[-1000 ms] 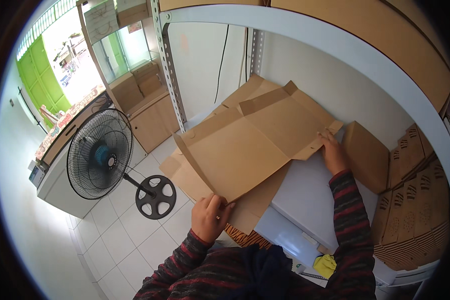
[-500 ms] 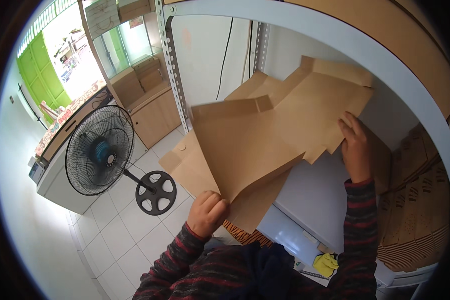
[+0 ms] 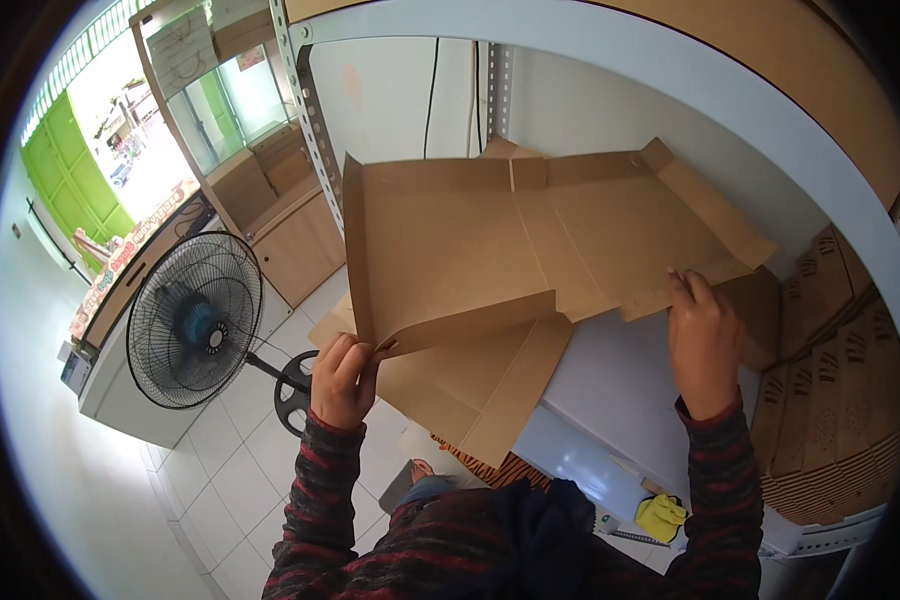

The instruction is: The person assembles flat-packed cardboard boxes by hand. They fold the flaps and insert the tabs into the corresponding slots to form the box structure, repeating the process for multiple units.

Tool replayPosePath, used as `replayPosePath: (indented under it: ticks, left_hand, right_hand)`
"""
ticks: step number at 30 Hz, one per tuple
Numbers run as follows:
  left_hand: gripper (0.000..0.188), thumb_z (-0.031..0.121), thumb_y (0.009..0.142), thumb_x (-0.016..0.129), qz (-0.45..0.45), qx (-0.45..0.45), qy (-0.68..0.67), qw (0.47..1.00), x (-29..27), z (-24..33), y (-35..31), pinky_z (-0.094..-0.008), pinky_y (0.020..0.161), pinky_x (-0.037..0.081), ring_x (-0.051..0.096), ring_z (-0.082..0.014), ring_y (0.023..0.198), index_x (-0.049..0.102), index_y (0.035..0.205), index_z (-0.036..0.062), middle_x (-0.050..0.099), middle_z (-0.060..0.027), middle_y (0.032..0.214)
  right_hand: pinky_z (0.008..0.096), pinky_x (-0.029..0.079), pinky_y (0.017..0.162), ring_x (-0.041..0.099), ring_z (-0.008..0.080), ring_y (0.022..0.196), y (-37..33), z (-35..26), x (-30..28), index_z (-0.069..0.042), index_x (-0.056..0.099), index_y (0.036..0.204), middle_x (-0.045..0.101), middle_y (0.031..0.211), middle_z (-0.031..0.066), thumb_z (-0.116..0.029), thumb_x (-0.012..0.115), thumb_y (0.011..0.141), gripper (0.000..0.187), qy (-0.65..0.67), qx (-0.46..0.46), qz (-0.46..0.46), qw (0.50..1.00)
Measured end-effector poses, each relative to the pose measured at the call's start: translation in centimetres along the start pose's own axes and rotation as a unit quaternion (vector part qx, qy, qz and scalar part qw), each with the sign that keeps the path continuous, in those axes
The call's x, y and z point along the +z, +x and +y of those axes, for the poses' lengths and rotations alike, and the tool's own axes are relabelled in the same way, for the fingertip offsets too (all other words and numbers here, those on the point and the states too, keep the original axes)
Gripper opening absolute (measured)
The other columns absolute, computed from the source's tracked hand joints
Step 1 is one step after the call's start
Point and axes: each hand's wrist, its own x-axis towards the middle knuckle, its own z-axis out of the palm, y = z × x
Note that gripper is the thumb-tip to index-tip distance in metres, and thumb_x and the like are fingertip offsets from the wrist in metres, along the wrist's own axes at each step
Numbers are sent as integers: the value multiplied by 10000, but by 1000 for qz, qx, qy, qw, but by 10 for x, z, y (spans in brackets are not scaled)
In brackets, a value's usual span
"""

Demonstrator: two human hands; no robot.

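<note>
1 left hand (image 3: 340, 385): closed on the near-left corner of the open carton (image 3: 450, 220); best pinched at the fold, so the wall is not crushed.
right hand (image 3: 708, 345): closed on the near edge, farther right; force is best matched here.
open carton: held between the 2 hands, walls partly upright, over the flat carton (image 3: 480, 395); twisting is best avoided.

Daylight from the open doorway (image 3: 135, 140) at upper left burns out to white. The glossy pale-blue panel (image 3: 588, 458) carries glare. The creased brown cardboard blank (image 3: 450, 235) is softly shaded along its folds. Stacked brown cardboard cartons (image 3: 835, 400) at right sit dimmer. Fisheye distortion bows the grey metal shelf beam (image 3: 610, 33); black vignetting rings the view.
</note>
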Motion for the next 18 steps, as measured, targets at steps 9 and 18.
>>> replayPosePath:
  ticks: [9, 18]
  left_hand:
    - [90, -3, 799, 667, -39, -124, -62, 990, 14, -19, -9, -371, 618, 442, 553, -300, 693, 611, 864, 26, 532, -106, 742]
    - [312, 48, 739, 714, -38, 58, -38, 997, 40, 42, 17, -400, 768, 458, 557, -289, 890, 647, 1043, 68, 575, -98, 952]
  right_hand:
    - [363, 536, 641, 663, 263, 801, -8, -12, 1, 17, 695, 942, 632, 827, 116, -33, 632, 773, 187, -15, -39, -146, 988]
    - [386, 477, 743, 605, 259, 788, -19, -29, 14, 3, 675, 771, 617, 780, 114, -14, 630, 747, 54, 55, -135, -81, 986]
